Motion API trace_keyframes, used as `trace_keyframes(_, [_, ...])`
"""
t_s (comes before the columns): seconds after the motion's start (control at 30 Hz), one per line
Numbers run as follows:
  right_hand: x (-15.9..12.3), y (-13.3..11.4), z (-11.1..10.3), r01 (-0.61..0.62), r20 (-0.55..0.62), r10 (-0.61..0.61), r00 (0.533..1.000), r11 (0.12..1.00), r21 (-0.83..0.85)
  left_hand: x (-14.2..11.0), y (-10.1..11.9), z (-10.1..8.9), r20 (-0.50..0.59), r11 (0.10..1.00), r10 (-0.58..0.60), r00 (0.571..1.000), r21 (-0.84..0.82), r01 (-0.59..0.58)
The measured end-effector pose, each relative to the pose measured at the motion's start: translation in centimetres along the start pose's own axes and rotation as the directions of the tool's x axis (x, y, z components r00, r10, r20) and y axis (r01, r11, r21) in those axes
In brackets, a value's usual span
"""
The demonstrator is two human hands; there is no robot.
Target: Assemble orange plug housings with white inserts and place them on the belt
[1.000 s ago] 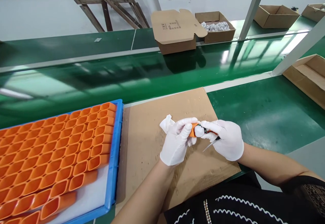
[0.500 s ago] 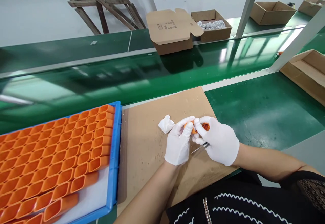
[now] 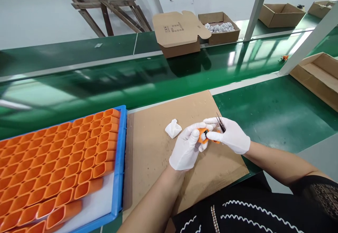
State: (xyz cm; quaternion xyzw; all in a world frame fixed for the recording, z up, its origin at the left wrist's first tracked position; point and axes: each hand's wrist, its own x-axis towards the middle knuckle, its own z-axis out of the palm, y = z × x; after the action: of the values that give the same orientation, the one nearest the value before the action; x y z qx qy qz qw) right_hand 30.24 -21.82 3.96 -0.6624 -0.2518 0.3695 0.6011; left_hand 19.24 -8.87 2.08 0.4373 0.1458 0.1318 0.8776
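Both gloved hands meet over the cardboard sheet lying on the green bench. The left hand is clenched around a small orange shell, its open end turned toward the right hand. The right hand, at 3 o'clock of the shell, pinches the shell's near end with thumb and forefinger and also grips a pair of small scissors, whose thin dark blades stick up toward 12 o'clock above the knuckles. So the shell sits between the two hands, held just above the cardboard, not resting on it.

A crumpled white cloth lies on the cardboard at 9 o'clock of the hands, just beside the left fingertips but apart from them. Farther toward 9 o'clock a blue tray holds rows of the same orange shells, lying open end outward. Toward 12 o'clock, across the shiny green belt, stand a box with its flap open and another box filled with small white pieces
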Motion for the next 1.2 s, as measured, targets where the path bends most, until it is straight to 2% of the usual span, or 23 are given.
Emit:
trace_keyframes(0.13, [-0.1, 0.1, 0.1, -0.062, 0.110, 0.047, 0.993, 0.988, 0.138, 0.0, -0.2, 0.2, 0.048, 0.996, -0.043, 0.998, 0.076, 0.040])
trace_keyframes(0.27, [-0.1, 0.3, 0.2, -0.052, 0.100, 0.034, 0.994, 0.981, 0.184, 0.1, -0.6, 0.2, 0.035, 0.992, -0.036, 0.999, 0.119, 0.031])
trace_keyframes(0.4, [0.9, 1.0, -0.2, -0.095, 0.124, 0.063, 0.990, 0.957, 0.274, 0.1, -0.6, 0.2, -0.003, 0.953, 0.048, 0.999, 0.299, -0.044])
trace_keyframes(0.47, [1.5, 1.6, -0.6, -0.182, 0.161, 0.130, 0.978, 0.913, 0.365, -0.1, -0.4, 0.2, -0.015, 0.880, 0.130, 0.991, 0.463, -0.109])
trace_keyframes(0.57, [2.2, 2.5, -0.8, -0.364, 0.276, 0.261, 0.925, 0.816, 0.449, -0.6, 0.1, 0.2, 0.023, 0.652, 0.297, 0.955, 0.725, -0.220])
trace_keyframes(0.63, [2.3, 2.9, -0.5, -0.436, 0.331, 0.306, 0.892, 0.776, 0.456, -0.8, 0.3, 0.1, 0.069, 0.524, 0.389, 0.919, 0.803, -0.282])
trace_keyframes(0.7, [2.3, 3.2, -0.1, -0.464, 0.360, 0.322, 0.876, 0.768, 0.442, -1.0, 0.4, 0.1, 0.095, 0.472, 0.433, 0.896, 0.823, -0.316])
trace_keyframes(0.83, [2.1, 3.2, 0.3, -0.464, 0.367, 0.321, 0.873, 0.779, 0.422, -1.2, 0.3, 0.1, 0.124, 0.403, 0.461, 0.879, 0.853, -0.332])
trace_keyframes(0.9, [2.0, 2.9, 0.3, -0.405, 0.279, 0.309, 0.909, 0.813, 0.419, -1.2, 0.2, 0.0, 0.137, 0.352, 0.492, 0.860, 0.872, -0.340])
trace_keyframes(0.97, [1.8, 2.7, 0.3, -0.234, 0.056, 0.228, 0.972, 0.912, 0.338, -1.1, 0.1, -0.2, 0.144, 0.291, 0.541, 0.829, 0.892, -0.345])
trace_keyframes(1.0, [1.6, 2.6, 0.3, -0.112, -0.088, 0.136, 0.987, 0.965, 0.236, -0.9, -0.1, -0.4, 0.156, 0.258, 0.559, 0.814, 0.900, -0.350])
trace_keyframes(1.03, [1.4, 2.6, 0.4, 0.015, -0.221, 0.005, 0.975, 0.996, 0.088, -0.8, -0.2, -0.5, 0.174, 0.224, 0.573, 0.801, 0.907, -0.358])
trace_keyframes(1.07, [1.2, 2.6, 0.4, 0.128, -0.313, -0.148, 0.938, 0.988, -0.084, -0.6, -0.4, -0.7, 0.196, 0.192, 0.583, 0.788, 0.910, -0.369])
trace_keyframes(1.1, [0.9, 2.7, 0.5, 0.219, -0.350, -0.299, 0.888, 0.943, -0.251, -0.4, -0.5, -1.0, 0.220, 0.166, 0.586, 0.780, 0.909, -0.381])
trace_keyframes(1.17, [0.4, 2.8, 0.7, 0.345, -0.308, -0.542, 0.782, 0.788, -0.510, -0.2, -0.7, -1.3, 0.245, 0.153, 0.573, 0.782, 0.906, -0.396])
trace_keyframes(1.2, [0.1, 2.8, 0.8, 0.397, -0.252, -0.620, 0.743, 0.712, -0.579, -0.1, -0.7, -1.4, 0.234, 0.172, 0.560, 0.795, 0.906, -0.388])
